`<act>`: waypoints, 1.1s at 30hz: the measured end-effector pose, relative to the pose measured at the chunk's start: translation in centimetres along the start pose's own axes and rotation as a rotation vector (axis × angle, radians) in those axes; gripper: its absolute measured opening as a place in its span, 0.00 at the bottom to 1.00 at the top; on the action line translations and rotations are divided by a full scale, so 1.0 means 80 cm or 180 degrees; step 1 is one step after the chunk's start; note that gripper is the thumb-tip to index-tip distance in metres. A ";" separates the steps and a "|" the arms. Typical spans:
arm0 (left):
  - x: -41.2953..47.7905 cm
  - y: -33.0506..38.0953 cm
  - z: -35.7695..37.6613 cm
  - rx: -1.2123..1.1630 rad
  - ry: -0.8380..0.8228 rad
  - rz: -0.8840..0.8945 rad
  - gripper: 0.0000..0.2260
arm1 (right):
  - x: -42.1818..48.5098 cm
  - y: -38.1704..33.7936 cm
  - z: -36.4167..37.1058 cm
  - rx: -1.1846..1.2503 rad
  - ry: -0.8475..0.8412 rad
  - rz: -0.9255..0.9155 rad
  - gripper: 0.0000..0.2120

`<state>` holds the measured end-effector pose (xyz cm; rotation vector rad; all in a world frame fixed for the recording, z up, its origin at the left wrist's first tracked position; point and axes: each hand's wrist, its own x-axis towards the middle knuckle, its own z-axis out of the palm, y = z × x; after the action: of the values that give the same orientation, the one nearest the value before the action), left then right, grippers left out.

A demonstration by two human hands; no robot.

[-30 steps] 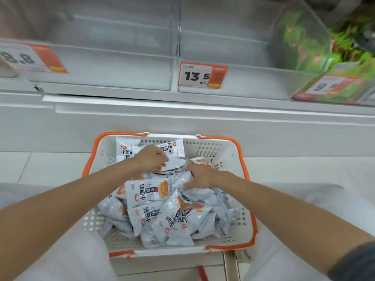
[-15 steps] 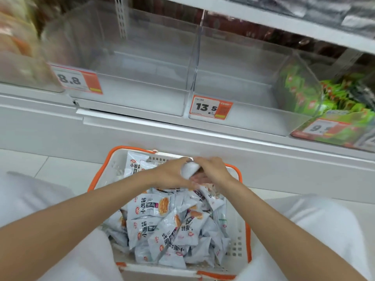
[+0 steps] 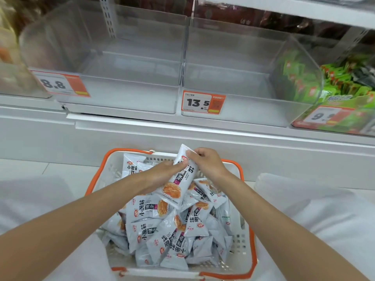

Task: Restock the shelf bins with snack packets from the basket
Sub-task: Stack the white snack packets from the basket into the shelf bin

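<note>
Under clear bins (image 3: 121,98), pale-grey packet (image 3: 176,186), orange-printed, pinched between left hand (image 3: 160,176) and right hand (image 3: 207,165).

White shelf (image 3: 203,126), two clear bins (image 3: 121,94) side by side on it, price tags (image 3: 203,102) reading 8.8 and 13.5 on their fronts, a third bin (image 3: 334,126) holding green packets (image 3: 345,82) at the right, pale tiled floor (image 3: 50,169) below, orange-rimmed basket (image 3: 238,240) of snack packets (image 3: 148,207) low before the shelf.
</note>
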<state>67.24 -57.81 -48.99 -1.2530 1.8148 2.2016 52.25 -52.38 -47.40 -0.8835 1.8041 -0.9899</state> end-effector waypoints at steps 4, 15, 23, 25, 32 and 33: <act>0.007 -0.013 -0.012 0.0876 0.0425 0.0336 0.41 | 0.002 0.000 -0.002 0.0085 0.0109 -0.0089 0.09; 0.015 0.009 0.002 0.0433 0.1222 0.0713 0.29 | -0.011 0.015 -0.005 0.0971 -0.0887 0.0501 0.14; 0.020 0.032 0.000 0.0558 0.1915 0.1322 0.14 | -0.015 0.013 -0.018 0.0562 -0.0252 0.0079 0.08; 0.012 0.050 -0.004 0.0644 0.1809 0.1380 0.13 | -0.019 0.000 -0.030 0.0451 -0.0150 -0.0094 0.08; -0.007 0.185 0.000 0.0727 0.1838 0.1929 0.12 | -0.019 -0.098 -0.103 0.0528 0.0194 -0.0809 0.07; -0.006 0.207 -0.001 0.0686 0.1879 0.1987 0.14 | -0.016 -0.116 -0.113 0.0532 0.0248 -0.0889 0.07</act>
<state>59.56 -62.98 -35.25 -1.5614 2.9189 1.8787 45.99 -52.86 -36.00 -1.0213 1.6614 -1.3480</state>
